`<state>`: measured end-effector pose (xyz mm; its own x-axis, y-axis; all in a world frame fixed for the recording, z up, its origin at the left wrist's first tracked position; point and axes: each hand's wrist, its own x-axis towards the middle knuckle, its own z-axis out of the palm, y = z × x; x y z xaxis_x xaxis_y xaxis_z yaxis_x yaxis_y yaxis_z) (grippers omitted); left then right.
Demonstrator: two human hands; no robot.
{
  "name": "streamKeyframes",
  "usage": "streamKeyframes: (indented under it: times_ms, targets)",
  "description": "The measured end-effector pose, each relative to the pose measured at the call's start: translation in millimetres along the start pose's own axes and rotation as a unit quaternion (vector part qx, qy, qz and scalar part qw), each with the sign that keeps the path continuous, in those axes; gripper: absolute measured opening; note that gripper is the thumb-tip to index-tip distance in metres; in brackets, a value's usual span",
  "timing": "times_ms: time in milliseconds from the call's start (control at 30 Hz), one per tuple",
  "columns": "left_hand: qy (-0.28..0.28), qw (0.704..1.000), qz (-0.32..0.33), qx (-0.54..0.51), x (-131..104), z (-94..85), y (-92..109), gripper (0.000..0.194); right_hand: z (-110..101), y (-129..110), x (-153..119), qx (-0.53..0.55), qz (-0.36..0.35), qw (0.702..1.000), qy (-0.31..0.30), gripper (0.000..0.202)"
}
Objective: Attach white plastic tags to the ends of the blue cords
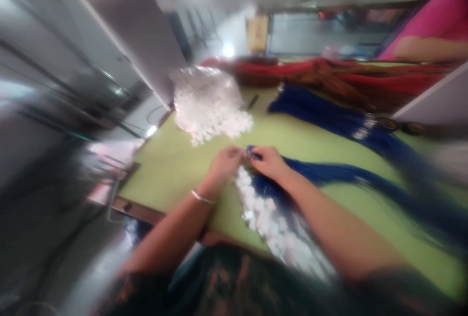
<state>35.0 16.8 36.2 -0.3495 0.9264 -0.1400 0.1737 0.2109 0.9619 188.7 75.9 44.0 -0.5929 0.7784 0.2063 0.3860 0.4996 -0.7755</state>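
Over the green tabletop [164, 165], my two hands meet at the tip of a long bundle of blue strands [314, 172]. My right hand [269, 161] is closed around the bundle near its end. With fingers pinched together, my left hand [228, 162] is at that same tip; a small pale bit shows between the hands, too blurred to name. Just below them, a band of small white pieces [270, 218] runs toward my body, beside more blue strands [268, 187]. Beyond my left hand lies a clear plastic bag [204, 79] with many white pieces [223, 116] spilling from it.
Another blue bundle [314, 106], bound with a pale band, lies at the back right. Red and brown strands [329, 74] stretch along the far side. A person in a pink sleeve [435, 21] is at the upper right. Left, the table edge [141, 211] drops off.
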Motion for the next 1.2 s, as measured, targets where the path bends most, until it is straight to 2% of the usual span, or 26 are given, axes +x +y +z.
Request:
streamKeyframes:
  times_ms: [100,233,267,333,433,467,500,533,567,600,633,667,700,767,867,1000,1067,1133,1200]
  targets:
    - [-0.009,1.000,0.000,0.009,1.1,0.2,-0.7,0.022,-0.1,0.8,0.7,0.012,-0.008,1.000,-0.016,0.017]
    - [-0.036,0.998,0.031,0.047,-3.2,-4.0,2.4,0.021,-2.9,1.1,4.6,0.040,0.028,0.999,-0.010,0.024]
    - [-0.060,0.994,0.050,0.071,-6.3,-5.1,4.3,0.019,-4.0,0.7,5.7,0.050,0.043,0.998,0.001,0.026]
    - [-0.146,0.976,0.098,0.130,-14.2,-7.3,9.1,0.016,-6.3,-0.7,7.4,0.078,0.075,0.994,0.023,0.024]
    - [-0.288,0.924,0.154,0.197,-21.0,-14.1,18.0,0.017,-8.0,-3.6,7.7,0.131,0.104,0.985,0.033,0.017]
    - [-0.300,0.917,0.161,0.210,-19.1,-18.9,20.7,0.019,-8.0,-4.4,7.2,0.147,0.104,0.983,0.030,0.018]
    - [-0.278,0.921,0.160,0.222,-14.4,-25.2,22.9,0.020,-7.8,-5.1,6.7,0.161,0.100,0.982,0.024,0.019]
    - [-0.224,0.932,0.154,0.240,-7.0,-32.9,24.4,0.021,-7.5,-5.7,6.2,0.174,0.095,0.980,0.018,0.020]
    - [-0.142,0.944,0.142,0.263,2.7,-41.5,25.1,0.022,-7.2,-6.1,5.7,0.185,0.089,0.979,0.012,0.019]
    - [-0.035,0.948,0.127,0.291,13.7,-50.3,24.9,0.022,-6.9,-6.3,5.3,0.192,0.085,0.978,0.004,0.018]
    - [0.065,0.937,0.110,0.324,25.2,-58.5,23.7,0.022,-6.9,-6.5,5.1,0.195,0.082,0.977,-0.006,0.017]
    - [0.135,0.919,0.096,0.357,36.2,-65.2,21.8,0.023,-6.9,-6.5,5.0,0.193,0.080,0.978,-0.013,0.016]
    - [0.168,0.904,0.086,0.384,45.9,-70.1,19.2,0.023,-7.1,-6.5,5.0,0.188,0.079,0.979,-0.019,0.016]
    - [0.181,0.877,0.084,0.437,59.4,-73.5,13.0,0.023,-7.5,-6.4,5.1,0.171,0.077,0.982,-0.023,0.018]
    - [0.159,0.855,0.093,0.485,65.2,-69.8,4.4,0.021,-7.5,-6.9,5.4,0.150,0.073,0.986,-0.006,0.022]
    - [0.158,0.857,0.129,0.474,60.2,-68.0,-1.4,0.022,-5.9,-9.2,6.2,0.136,0.071,0.988,0.014,0.020]
    - [0.171,0.881,0.152,0.414,54.9,-66.8,-1.7,0.024,-4.8,-10.0,6.6,0.126,0.073,0.989,0.023,0.017]
    - [0.170,0.931,0.137,0.292,46.5,-60.4,-0.1,0.024,-3.6,-9.9,6.9,0.116,0.073,0.990,0.040,0.015]
    - [0.112,0.982,0.083,0.131,34.8,-47.5,3.4,0.028,-2.7,-9.3,7.0,0.107,0.070,0.990,0.059,0.014]
